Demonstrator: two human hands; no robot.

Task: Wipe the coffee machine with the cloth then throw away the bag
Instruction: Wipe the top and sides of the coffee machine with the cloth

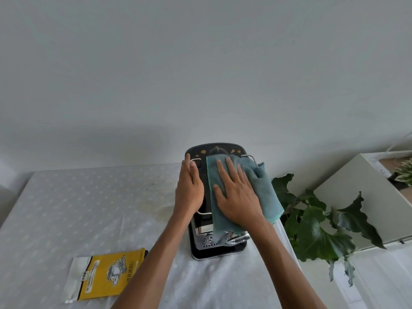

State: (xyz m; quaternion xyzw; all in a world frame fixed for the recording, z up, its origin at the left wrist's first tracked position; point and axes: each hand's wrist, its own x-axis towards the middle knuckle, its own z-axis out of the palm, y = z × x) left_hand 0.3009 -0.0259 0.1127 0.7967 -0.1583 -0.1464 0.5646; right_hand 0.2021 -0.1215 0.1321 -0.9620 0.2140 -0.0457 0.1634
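Right hand point(237, 195) lay flat, fingers straight, pressing cloth point(265, 192) onto coffee machine point(217, 246) top; left hand point(189, 188) open against its left side.

A white tablecloth point(78, 208) dotted with small eyelets is spread out here, with a yellowish stain point(160, 210) on it (and a few dark specks just beyond). A plain pale wall point(200, 63) stands behind. Off to the right, a dark-green leafy plant point(316, 228) spreads in front of a beige cabinet point(356, 197). A smaller variegated plant point(404, 172) shows at the far right edge.
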